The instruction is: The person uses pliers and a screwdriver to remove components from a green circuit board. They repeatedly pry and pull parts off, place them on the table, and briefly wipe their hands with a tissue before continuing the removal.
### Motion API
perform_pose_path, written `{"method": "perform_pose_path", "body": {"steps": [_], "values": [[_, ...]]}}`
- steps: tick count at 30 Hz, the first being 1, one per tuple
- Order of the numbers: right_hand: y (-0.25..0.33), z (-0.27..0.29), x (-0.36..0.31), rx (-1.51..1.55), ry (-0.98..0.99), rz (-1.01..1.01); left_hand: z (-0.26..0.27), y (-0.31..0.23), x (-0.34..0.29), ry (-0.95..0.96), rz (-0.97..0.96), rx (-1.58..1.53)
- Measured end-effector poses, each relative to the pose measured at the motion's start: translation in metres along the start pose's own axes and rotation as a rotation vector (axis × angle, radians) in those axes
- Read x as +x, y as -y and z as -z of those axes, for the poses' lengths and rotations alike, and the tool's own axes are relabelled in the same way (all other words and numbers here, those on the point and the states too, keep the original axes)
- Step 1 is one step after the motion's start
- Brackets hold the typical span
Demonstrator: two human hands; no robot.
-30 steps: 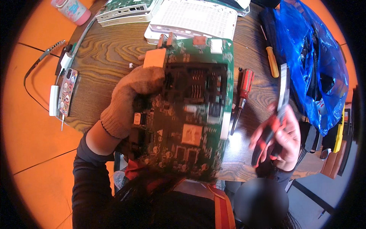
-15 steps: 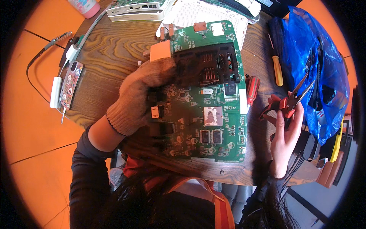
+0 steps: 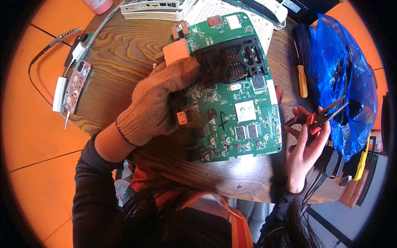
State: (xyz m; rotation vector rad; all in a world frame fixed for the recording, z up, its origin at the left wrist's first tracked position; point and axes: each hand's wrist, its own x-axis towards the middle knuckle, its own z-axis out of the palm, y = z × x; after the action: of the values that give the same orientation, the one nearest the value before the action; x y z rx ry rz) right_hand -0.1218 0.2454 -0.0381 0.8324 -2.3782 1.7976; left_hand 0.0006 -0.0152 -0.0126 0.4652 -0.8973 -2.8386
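My left hand (image 3: 155, 97), in a knitted work glove, grips the left edge of a green circuit board (image 3: 223, 103) held up above the wooden table. A black card-slot frame (image 3: 248, 56), metal port housings and several chips sit on the board's face. Bare, my right hand (image 3: 308, 144) holds long-nose pliers (image 3: 316, 119) with red handles, their jaws parted and pointing up and right. The pliers are apart from the board. Behind the board's right edge, a red-handled screwdriver (image 3: 279, 94) is mostly hidden.
A yellow-handled screwdriver (image 3: 302, 80) lies beside a blue plastic bag (image 3: 347, 78) on the right. White device casings (image 3: 157, 10) stand at the back. On the left are a phone (image 3: 77, 87) in a patterned case and a white cable plug (image 3: 80, 51).
The circuit board has tilted and shifted up and right, covering more of the red-handled screwdriver. My right hand's pliers have turned slightly, with their tips lower and farther right.
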Motion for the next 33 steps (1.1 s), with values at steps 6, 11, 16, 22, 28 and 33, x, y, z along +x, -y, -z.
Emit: {"method": "perform_pose_path", "body": {"steps": [6, 11, 16, 22, 28, 33], "values": [[-0.004, 0.001, 0.0, -0.093, 0.046, 0.013, -0.001, 0.004, 0.004, -0.113, -0.061, 0.097], [0.001, 0.002, 0.0, -0.226, 0.118, 0.117, 0.001, 0.007, 0.007, -0.023, -0.134, 0.104], [0.003, -0.001, -0.002, 0.003, 0.113, -0.073, 0.004, 0.006, 0.01, 0.038, -0.121, 0.037], [0.0, -0.003, -0.002, 0.036, 0.133, -0.081, 0.004, 0.005, 0.011, 0.025, -0.095, -0.1], [0.001, -0.002, 0.001, -0.083, 0.16, -0.069, 0.006, 0.007, 0.01, -0.019, -0.133, 0.016], [0.0, 0.0, 0.002, -0.21, 0.203, -0.128, 0.007, 0.008, 0.012, -0.008, -0.133, 0.021]]}}
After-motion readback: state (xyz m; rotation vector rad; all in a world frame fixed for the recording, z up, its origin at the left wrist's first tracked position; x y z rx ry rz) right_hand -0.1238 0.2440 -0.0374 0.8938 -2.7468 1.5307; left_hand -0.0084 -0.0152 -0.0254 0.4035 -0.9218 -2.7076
